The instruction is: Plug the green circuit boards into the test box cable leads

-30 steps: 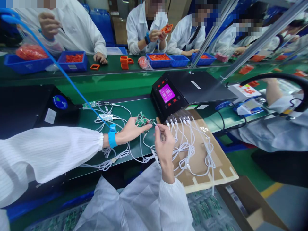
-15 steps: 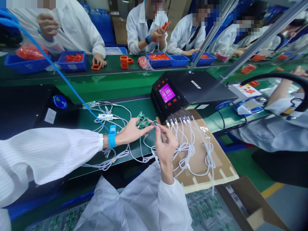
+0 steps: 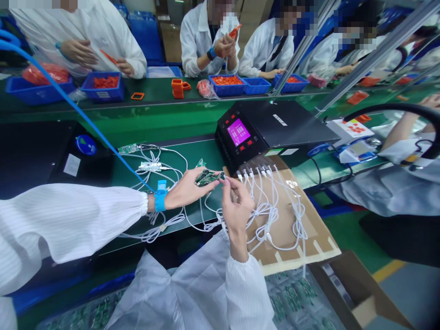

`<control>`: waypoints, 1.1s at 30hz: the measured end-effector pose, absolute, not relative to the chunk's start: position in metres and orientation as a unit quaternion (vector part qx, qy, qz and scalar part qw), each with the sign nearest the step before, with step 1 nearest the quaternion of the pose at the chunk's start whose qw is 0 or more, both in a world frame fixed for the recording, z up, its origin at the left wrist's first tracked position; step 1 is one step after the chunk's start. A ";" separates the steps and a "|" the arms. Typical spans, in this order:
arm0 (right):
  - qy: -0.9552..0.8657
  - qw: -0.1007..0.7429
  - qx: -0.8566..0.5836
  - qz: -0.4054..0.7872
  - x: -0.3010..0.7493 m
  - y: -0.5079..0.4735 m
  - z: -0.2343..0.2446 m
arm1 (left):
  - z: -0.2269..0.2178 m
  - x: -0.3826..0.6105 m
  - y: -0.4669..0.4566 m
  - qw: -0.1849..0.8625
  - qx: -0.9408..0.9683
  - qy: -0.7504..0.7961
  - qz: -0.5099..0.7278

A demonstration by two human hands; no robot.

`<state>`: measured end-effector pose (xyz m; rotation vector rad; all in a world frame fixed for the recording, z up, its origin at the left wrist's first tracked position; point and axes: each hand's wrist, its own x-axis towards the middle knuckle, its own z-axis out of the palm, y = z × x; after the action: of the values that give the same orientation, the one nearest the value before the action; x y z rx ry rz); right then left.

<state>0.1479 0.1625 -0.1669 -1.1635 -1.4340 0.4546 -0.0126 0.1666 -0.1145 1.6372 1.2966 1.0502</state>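
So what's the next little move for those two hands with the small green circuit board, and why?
Probably nudge the right hand slightly leftward, pressing the small plug it pinches into the small green circuit board. The left hand holds that board level, and the plug sits right at its end, so a short push seems enough.

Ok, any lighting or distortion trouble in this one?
Head view throughout: light even, shadows soft; wide lens bows the belt and stretches the sleeve; board in the left hand is sharp; what the right fingers pinch is too small to tell; screen glows, text unreadable.
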 end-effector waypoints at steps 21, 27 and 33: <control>-0.666 0.557 -0.481 0.119 0.142 0.161 -0.161 | -0.119 -0.012 0.168 0.325 0.699 0.488 0.409; -0.648 0.567 -0.485 0.154 0.143 0.163 -0.166 | -0.120 -0.011 0.167 0.370 0.678 0.507 0.382; -0.656 0.570 -0.483 0.107 0.142 0.164 -0.167 | -0.115 -0.010 0.165 0.404 0.656 0.510 0.382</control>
<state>0.1422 0.1643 -0.1667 -1.1326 -1.5405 0.2517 -0.0099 0.1650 -0.1155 1.6558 1.2877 0.9649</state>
